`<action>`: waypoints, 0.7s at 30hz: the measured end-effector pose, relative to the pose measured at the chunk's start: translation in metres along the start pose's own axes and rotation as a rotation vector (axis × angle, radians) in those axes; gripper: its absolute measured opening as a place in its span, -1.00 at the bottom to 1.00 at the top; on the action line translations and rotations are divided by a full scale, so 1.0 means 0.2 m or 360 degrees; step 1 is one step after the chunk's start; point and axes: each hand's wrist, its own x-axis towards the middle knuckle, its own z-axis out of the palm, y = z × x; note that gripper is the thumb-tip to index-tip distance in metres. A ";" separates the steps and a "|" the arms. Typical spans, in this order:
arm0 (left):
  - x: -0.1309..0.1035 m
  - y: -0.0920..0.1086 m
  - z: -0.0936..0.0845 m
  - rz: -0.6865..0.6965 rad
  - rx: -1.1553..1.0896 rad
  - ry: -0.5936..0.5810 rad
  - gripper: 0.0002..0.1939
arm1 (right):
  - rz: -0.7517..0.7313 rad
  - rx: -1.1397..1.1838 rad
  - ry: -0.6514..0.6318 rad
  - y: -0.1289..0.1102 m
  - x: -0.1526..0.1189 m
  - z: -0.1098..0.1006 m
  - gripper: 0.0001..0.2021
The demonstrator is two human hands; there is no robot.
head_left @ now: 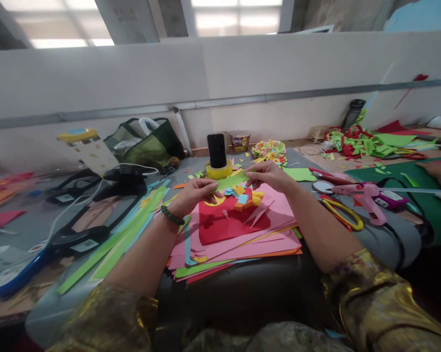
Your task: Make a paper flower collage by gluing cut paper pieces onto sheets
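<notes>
Though thin, flat green paper strip (232,182) in pinch of left hand (195,193) and right hand (270,175)

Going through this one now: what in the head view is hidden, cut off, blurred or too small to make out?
All in the head view:
- Parts of the green strip at its ends: covered by the fingers of the left hand and right hand.
- Most lower sheets in the paper stack: hidden by sheets above.
- Small print on the purple cup: too small and blurred.
- Co-worker beyond the hand: cut off by the right edge.
</notes>
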 end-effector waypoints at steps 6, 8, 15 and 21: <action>0.00 0.01 -0.02 -0.0443 -0.0258 -0.0509 -0.41 | 0.0033 -0.0042 -0.0195 0.01 0.00 0.01 -0.58; 0.00 0.00 -0.01 -0.0463 -0.0229 -0.0587 -0.47 | 0.0039 -0.0067 -0.0293 0.02 0.00 0.02 -0.57; -0.04 -0.03 0.06 -0.0332 -0.0084 -0.0616 -0.55 | 0.0071 -0.0085 -0.0462 0.03 0.00 0.06 -0.62; -0.03 -0.02 0.08 -0.0353 -0.0030 -0.0620 -0.43 | 0.0081 -0.0072 -0.0494 0.02 0.00 0.06 -0.65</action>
